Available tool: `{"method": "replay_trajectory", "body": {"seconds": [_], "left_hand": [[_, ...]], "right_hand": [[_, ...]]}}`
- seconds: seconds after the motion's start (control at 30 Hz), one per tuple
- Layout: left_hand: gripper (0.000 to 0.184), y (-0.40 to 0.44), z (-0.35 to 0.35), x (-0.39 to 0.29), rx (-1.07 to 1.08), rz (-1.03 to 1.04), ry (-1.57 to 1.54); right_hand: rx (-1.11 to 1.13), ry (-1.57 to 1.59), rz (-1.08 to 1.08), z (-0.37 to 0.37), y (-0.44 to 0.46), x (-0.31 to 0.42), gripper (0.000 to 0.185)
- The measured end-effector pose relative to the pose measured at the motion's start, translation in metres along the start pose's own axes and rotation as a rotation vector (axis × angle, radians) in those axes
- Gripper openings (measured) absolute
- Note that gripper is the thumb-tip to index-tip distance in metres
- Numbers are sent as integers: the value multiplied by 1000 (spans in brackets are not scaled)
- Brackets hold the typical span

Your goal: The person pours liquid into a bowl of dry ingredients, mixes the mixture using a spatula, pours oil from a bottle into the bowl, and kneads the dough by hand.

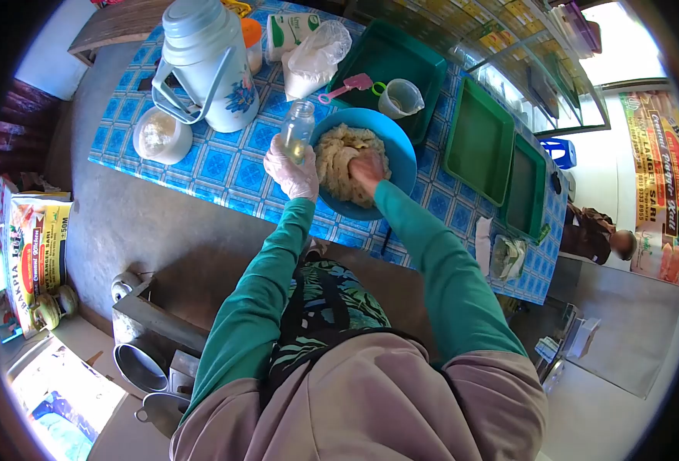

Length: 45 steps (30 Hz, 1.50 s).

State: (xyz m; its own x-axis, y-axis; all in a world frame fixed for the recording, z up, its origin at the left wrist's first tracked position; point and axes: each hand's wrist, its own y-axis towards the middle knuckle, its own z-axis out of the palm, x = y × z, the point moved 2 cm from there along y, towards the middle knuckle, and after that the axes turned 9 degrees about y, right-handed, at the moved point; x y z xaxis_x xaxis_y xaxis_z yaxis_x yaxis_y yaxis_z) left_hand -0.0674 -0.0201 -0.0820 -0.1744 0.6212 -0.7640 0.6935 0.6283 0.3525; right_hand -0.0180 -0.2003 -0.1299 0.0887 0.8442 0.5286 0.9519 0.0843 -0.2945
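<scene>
My left hand (293,170), in a clear plastic glove, is closed around a clear glass bottle (299,123) with a little yellowish liquid low inside. The bottle is upright at the left rim of a blue basin (395,138). Pale, sticky dough (338,173) fills much of the basin. My right hand (365,170) presses into the dough from the right, its fingers curled into it and their tips hidden.
On the blue checked tablecloth (216,165) stand a large thermos jug (213,69), a white tub (163,137), a bag of white powder (316,58) and a measuring jug (399,98). Green trays (478,142) lie to the right. A person (597,234) is at far right.
</scene>
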Motion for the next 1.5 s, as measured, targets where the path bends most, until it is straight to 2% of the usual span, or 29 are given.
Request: {"method": "replay_trajectory", "body": {"seconds": [0.1, 0.17, 0.2, 0.23, 0.3, 0.33, 0.37, 0.43, 0.5, 0.57, 0.6, 0.67, 0.7, 0.77, 0.8, 0.87, 0.9, 0.97, 1.03, 1.1, 1.13, 1.17, 1.23, 1.27, 1.33, 1.5], "left_hand": [[69, 5, -5, 3, 63, 12, 17], [69, 4, -4, 3, 32, 81, 5], [70, 4, -3, 2, 31, 74, 4], [70, 5, -3, 3, 35, 76, 0], [70, 7, -2, 3, 63, 85, 56], [70, 7, -5, 2, 71, 97, 41], [70, 7, -4, 3, 71, 92, 48], [69, 6, -1, 4, 68, 52, 34], [69, 7, -2, 1, 76, 47, 57], [69, 9, -2, 1, 74, 33, 82], [69, 12, -1, 0, 69, 36, 80], [68, 9, 0, 0, 59, 41, 70], [68, 8, -1, 1, 58, 46, 68], [69, 14, 0, 0, 113, 94, 106], [69, 14, -1, 1, 130, 68, 130], [69, 13, -1, 0, 129, 74, 104], [69, 14, -1, -1, 117, 79, 78], [69, 15, -1, 1, 132, 103, 72], [69, 13, 1, 3, 120, 95, 32], [70, 16, 3, -2, 122, 108, 45], [70, 14, 2, -2, 126, 91, 43], [70, 14, 3, -4, 125, 75, 37], [71, 12, 5, -5, 99, 64, 19], [71, 13, 8, -4, 97, 54, 28], [71, 11, 6, -3, 94, 46, 33], [71, 18, -3, -1, 156, 127, 117]], "right_hand": [[140, 114, -89, -48, -48, 40, 34], [144, -69, -311, -54, -76, 44, 36], [140, -250, -538, -57, -83, 49, 38], [137, -250, -532, -60, -82, 57, 38], [336, -687, -870, -54, -80, 74, 37], [114, -452, -1226, -25, -72, 27, 32], [120, -446, -1230, -19, -67, 34, 32], [49, -796, -919, 1, -51, 61, 24], [150, -475, -737, 27, -25, 46, 21], [211, -718, -657, 22, -17, 60, 19], [205, -720, -661, 16, -11, 68, 19], [332, -524, -454, 8, -3, 65, 18], [327, -523, -453, 6, -7, 60, 18], [57, -99, -465, -9, -8, 50, 17], [213, -60, -466, -25, -10, 43, 18], [107, 134, -487, -58, -25, 25, 31], [106, 132, -476, -79, -37, 27, 31], [219, -231, -462, -114, -62, 37, 48], [116, -445, -473, -69, -54, -26, 57], [59, -486, -723, -39, -33, -56, 49], [101, -575, -739, -38, -36, -28, 34], [103, -570, -740, -31, -32, -5, 34], [252, -580, -425, -17, -20, 22, 21], [246, -581, -427, -17, -13, 27, 21], [347, -264, -163, -20, -5, 29, 14], [341, -291, -167, -45, -22, 51, 24]]}}
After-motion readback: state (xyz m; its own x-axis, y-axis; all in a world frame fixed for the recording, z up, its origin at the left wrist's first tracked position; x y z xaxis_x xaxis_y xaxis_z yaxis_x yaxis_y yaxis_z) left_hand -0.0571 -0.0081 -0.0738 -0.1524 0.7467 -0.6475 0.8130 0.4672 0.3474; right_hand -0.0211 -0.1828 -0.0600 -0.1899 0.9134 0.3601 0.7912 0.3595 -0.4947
